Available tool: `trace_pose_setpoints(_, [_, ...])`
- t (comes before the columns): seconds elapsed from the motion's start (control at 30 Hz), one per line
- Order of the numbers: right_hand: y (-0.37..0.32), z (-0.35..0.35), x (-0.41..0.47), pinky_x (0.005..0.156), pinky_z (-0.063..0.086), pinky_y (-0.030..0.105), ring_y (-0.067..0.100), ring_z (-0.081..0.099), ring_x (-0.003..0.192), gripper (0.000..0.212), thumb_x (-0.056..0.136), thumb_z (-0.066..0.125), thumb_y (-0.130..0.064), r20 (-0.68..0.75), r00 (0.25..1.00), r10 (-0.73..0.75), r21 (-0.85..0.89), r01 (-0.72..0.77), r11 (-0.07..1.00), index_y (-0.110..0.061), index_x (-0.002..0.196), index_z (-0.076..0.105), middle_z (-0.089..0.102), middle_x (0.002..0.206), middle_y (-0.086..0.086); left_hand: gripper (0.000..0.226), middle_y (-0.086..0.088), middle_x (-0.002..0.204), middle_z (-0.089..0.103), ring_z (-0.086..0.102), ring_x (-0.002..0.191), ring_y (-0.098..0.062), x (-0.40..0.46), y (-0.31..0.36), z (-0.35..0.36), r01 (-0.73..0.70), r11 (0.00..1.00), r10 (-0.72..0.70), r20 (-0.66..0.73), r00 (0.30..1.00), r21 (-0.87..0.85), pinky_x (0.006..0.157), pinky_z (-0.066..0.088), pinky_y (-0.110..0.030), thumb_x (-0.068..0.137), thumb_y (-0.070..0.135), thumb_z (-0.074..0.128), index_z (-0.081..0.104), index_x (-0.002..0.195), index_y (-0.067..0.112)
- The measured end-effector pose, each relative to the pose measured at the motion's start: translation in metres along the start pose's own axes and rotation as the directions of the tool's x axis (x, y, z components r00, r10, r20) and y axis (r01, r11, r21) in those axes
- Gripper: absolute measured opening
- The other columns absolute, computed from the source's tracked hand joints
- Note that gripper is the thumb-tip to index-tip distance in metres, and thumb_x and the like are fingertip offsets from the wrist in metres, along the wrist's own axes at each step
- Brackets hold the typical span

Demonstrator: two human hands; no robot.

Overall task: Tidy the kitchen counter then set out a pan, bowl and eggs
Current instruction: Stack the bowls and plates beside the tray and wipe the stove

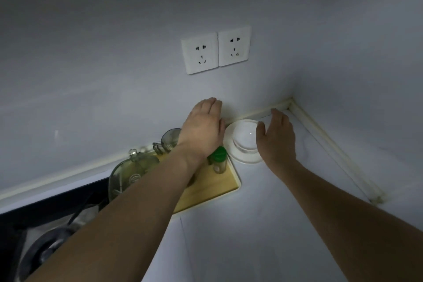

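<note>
A: Bowl?
B: White bowl (244,137), upside down on a white plate (246,158), on the table (263,213) in the wall corner.
A: Hands?
B: Left hand (202,128) just left of the bowl, fingers straight and together, holding nothing. Right hand (277,135) just right of the bowl, fingers relaxed and spread, thumb near the bowl's side, nothing gripped. Contact with the bowl: can't tell.
A: Else?
B: Green-capped jar (218,160) on a wooden tray (212,186) left of the bowl; glass jars (168,141) further left. Two sockets (216,50) on the wall above the bowl. Dark hob (45,224) far left of it.
</note>
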State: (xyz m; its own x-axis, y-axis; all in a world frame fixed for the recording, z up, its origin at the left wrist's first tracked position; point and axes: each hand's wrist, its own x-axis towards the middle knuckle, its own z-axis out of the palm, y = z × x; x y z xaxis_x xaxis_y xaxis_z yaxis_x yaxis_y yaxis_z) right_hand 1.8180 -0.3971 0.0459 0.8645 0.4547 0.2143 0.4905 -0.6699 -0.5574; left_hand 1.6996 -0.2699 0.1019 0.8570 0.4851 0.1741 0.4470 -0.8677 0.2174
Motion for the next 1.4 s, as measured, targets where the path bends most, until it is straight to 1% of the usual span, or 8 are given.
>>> trace_pose_setpoints(0.17, [-0.061,-0.021,-0.049,0.102,0.041,0.040,0.029,0.048,0.122,0.045,0.092,0.050,-0.023,-0.028,0.977,-0.212,-0.052,0.211,0.976,-0.005,0.133,0.045,0.051,0.133,0.013,0.052,-0.013,0.151,0.034,0.027,0.140,-0.025,-0.062,-0.047,-0.044,0.092,0.993,-0.088,-0.059,0.994,0.070,0.119,0.012,-0.030,0.101,0.028,0.036,0.031,0.146,0.004])
trace_pose_setpoints(0.4, [-0.151,-0.029,-0.134,0.100,0.042,0.040,0.031,0.051,0.117,0.041,0.092,0.051,-0.022,0.060,0.924,-0.377,0.015,0.377,0.926,-0.002,0.128,0.051,0.055,0.126,0.015,0.051,-0.015,0.147,0.039,0.032,0.137,-0.028,-0.183,-0.110,-0.102,0.277,0.956,-0.267,-0.113,0.957,0.091,0.118,0.017,-0.034,0.100,0.028,0.037,0.036,0.143,0.001])
trace_pose_setpoints(0.53, [-0.204,-0.028,-0.180,0.106,0.035,0.039,0.030,0.045,0.124,0.045,0.093,0.050,-0.022,0.152,0.863,-0.482,0.088,0.474,0.876,-0.003,0.134,0.046,0.051,0.132,0.014,0.055,-0.016,0.148,0.039,0.032,0.137,-0.028,-0.265,-0.130,-0.134,0.393,0.909,-0.370,-0.165,0.914,0.137,0.117,0.017,-0.034,0.099,0.032,0.028,0.036,0.143,0.000])
trace_pose_setpoints(0.83, [-0.317,-0.015,-0.328,0.114,0.024,0.036,0.025,0.033,0.134,0.049,0.096,0.044,-0.027,0.350,0.571,-0.743,0.332,0.666,0.668,-0.009,0.141,0.037,0.039,0.143,0.008,0.050,-0.019,0.143,0.045,0.038,0.133,-0.032,-0.465,-0.164,-0.205,0.743,0.655,-0.681,-0.321,0.658,0.135,0.115,0.022,-0.038,0.098,0.028,0.042,0.043,0.138,-0.002])
trace_pose_setpoints(0.93, [-0.346,-0.011,-0.393,0.115,0.024,0.037,0.024,0.032,0.135,0.049,0.096,0.042,-0.029,0.398,0.436,-0.807,0.400,0.709,0.580,-0.011,0.141,0.036,0.039,0.144,0.006,0.050,-0.020,0.140,0.047,0.041,0.131,-0.033,-0.537,-0.167,-0.223,0.832,0.549,-0.756,-0.378,0.534,0.077,0.114,0.026,-0.040,0.097,0.028,0.041,0.045,0.136,-0.003])
trace_pose_setpoints(1.0, [-0.367,-0.010,-0.432,0.114,0.025,0.038,0.024,0.033,0.134,0.049,0.096,0.043,-0.029,0.405,0.371,-0.836,0.425,0.733,0.531,-0.011,0.141,0.037,0.040,0.143,0.006,0.050,-0.022,0.137,0.050,0.044,0.127,-0.036,-0.580,-0.167,-0.233,0.860,0.508,-0.772,-0.418,0.478,0.047,0.110,0.030,-0.041,0.097,0.028,0.038,0.048,0.133,-0.005])
trace_pose_setpoints(1.23, [-0.456,-0.003,-0.584,0.114,0.024,0.037,0.023,0.032,0.135,0.045,0.097,0.042,-0.028,0.413,0.135,-0.900,0.535,0.764,0.360,-0.012,0.139,0.039,0.039,0.144,0.007,0.050,-0.016,0.150,0.035,0.031,0.136,-0.030,-0.739,-0.202,-0.276,0.944,0.329,-0.834,-0.466,0.296,0.012,0.112,0.018,-0.033,0.101,0.029,0.038,0.035,0.143,0.002])
trace_pose_setpoints(1.4, [-0.532,0.005,-0.719,0.109,0.028,0.037,0.026,0.036,0.131,0.045,0.097,0.040,-0.026,0.405,-0.002,-0.914,0.605,0.751,0.267,-0.010,0.139,0.038,0.040,0.142,0.009,0.048,-0.016,0.136,0.048,0.042,0.123,-0.034,-0.866,-0.246,-0.317,0.977,0.212,-0.862,-0.469,0.194,0.014,0.103,0.030,-0.037,0.097,0.030,0.035,0.044,0.135,0.001])
